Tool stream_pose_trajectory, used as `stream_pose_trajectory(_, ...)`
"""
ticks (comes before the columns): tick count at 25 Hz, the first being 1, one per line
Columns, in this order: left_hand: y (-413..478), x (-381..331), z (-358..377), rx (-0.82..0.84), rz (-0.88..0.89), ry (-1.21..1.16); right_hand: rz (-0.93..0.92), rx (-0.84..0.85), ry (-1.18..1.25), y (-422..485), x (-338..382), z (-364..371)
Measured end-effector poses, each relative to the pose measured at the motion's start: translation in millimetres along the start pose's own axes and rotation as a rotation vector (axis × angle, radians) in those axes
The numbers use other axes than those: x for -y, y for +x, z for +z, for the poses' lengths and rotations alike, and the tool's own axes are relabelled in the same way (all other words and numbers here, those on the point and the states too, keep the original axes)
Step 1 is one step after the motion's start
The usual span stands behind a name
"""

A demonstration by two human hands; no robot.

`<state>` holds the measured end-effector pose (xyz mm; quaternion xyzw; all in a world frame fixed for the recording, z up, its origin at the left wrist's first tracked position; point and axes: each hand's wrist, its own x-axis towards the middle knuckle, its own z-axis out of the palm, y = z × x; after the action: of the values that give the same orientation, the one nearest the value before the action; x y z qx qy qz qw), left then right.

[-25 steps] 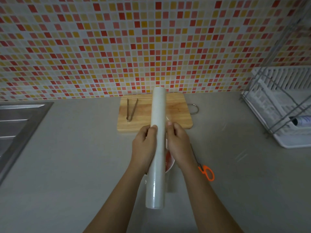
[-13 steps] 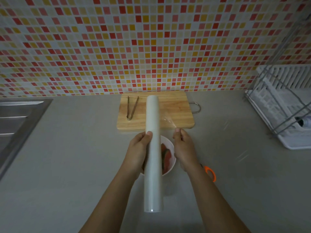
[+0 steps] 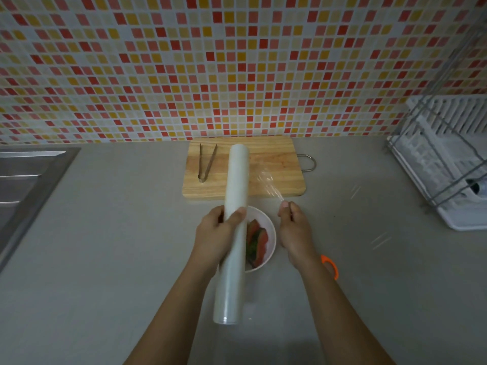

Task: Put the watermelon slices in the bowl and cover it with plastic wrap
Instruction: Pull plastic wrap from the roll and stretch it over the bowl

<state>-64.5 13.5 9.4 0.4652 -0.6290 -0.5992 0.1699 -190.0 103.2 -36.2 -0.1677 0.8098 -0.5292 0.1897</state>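
A long white roll of plastic wrap (image 3: 234, 219) is held lengthwise above the counter, gripped around its middle by my left hand (image 3: 214, 233). My right hand (image 3: 295, 227) pinches the free edge of the clear film (image 3: 268, 184), which stretches a short way out from the roll to the right. Below and between my hands stands a white bowl (image 3: 272, 246) with red and green watermelon slices (image 3: 259, 239) in it. The roll hides the bowl's left part.
A wooden cutting board (image 3: 274, 169) with metal tongs (image 3: 207, 163) lies behind the bowl by the tiled wall. Orange-handled scissors (image 3: 330, 264) lie partly under my right forearm. A steel sink (image 3: 23, 185) is at left, a white dish rack (image 3: 448, 159) at right.
My right hand has left the roll and moved right, drawing a strip of film off it. The roll has shifted slightly left, which uncovers the bowl and slices.
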Motion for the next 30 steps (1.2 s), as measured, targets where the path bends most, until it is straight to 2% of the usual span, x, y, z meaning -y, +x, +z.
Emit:
stream_pose_trajectory(3,2,1,-6,0.032,-0.055,-0.091,0.007,0.015,-0.021,3,-4,-4)
stream_pose_trajectory(7,-1,3,-3,0.037,0.001,0.095,-0.001,0.004,-0.046,3,-9,0)
stream_pose_trajectory(11,0,6,-6,-0.064,-0.003,0.13,0.006,-0.012,-0.06,3,-19,5)
stream_pose_trajectory(16,4,8,-23,0.003,-0.187,-0.101,0.009,-0.004,-0.025,3,-30,7)
stream_pose_trajectory(21,-2,15,-25,-0.034,-0.06,0.128,0.094,0.059,0.021,3,-34,13)
stream_pose_trajectory(25,1,17,-33,-0.118,-0.044,0.157,0.149,0.086,0.115,2,-31,14)
stream_pose_trajectory(30,10,20,-47,-0.053,-0.124,0.078,0.137,0.078,0.107,2,-30,15)
